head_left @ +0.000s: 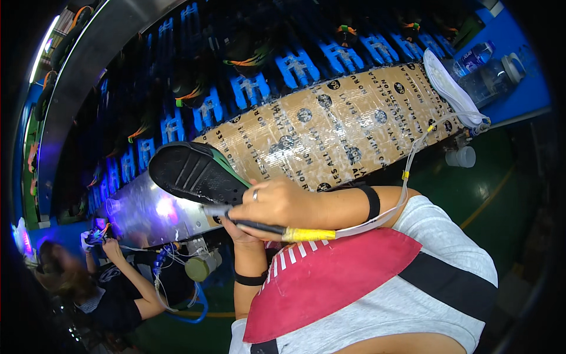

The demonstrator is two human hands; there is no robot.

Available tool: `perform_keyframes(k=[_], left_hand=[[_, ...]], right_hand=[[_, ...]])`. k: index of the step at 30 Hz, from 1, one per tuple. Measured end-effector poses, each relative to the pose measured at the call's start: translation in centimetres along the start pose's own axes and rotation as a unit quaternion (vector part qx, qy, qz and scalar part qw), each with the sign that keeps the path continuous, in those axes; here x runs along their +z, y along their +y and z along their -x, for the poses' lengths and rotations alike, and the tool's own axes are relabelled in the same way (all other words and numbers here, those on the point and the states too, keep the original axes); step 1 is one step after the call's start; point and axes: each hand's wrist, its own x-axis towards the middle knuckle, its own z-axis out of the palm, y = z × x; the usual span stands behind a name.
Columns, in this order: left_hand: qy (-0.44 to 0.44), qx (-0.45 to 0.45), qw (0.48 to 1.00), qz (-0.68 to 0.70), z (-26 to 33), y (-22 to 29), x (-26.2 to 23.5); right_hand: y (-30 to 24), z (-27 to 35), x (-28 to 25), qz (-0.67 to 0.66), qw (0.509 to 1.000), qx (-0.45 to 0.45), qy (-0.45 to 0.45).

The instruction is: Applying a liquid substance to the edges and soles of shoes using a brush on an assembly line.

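A black shoe (191,171) with a green edge is tilted with its dark sole up, above the near side of the bench. My left hand (239,233) is at its heel end, closed on it from below; most of its fingers are hidden behind my right hand. A ring shows on my right hand (277,203), which is closed around a brush (259,226) with a dark handle wrapped in yellow tape. The brush's pale, blurred tip is beside the heel of the sole; I cannot tell if they touch. A thin clear hose (407,175) runs from the handle over my right forearm.
Printed brown cardboard (330,133) covers the bench. A white shoe sole (451,85) and clear plastic bottles (486,76) are at its right end. Beyond, blue racks (298,68) carry shoes. At lower left, a co-worker (118,295) handles another shoe. A pale round container (200,266) sits nearby.
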Motion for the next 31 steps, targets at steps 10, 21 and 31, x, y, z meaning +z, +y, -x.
perform_keyframes(k=[10, 21, 31], left_hand=[[-0.040, 0.033, 0.994, 0.091, -0.8, 1.2, 1.1], [-0.048, 0.083, 0.989, 0.110, -1.6, 4.1, 1.6], [-0.115, 0.010, 0.993, -0.037, -1.0, 7.2, -0.1]], right_hand=[[-0.9, 0.2, -0.3, -0.161, 0.982, 0.098, -0.026], [-0.3, 0.1, -0.8, -0.269, 0.946, 0.149, -0.104], [0.3, 0.1, -1.6, -0.275, 0.925, 0.190, -0.179]])
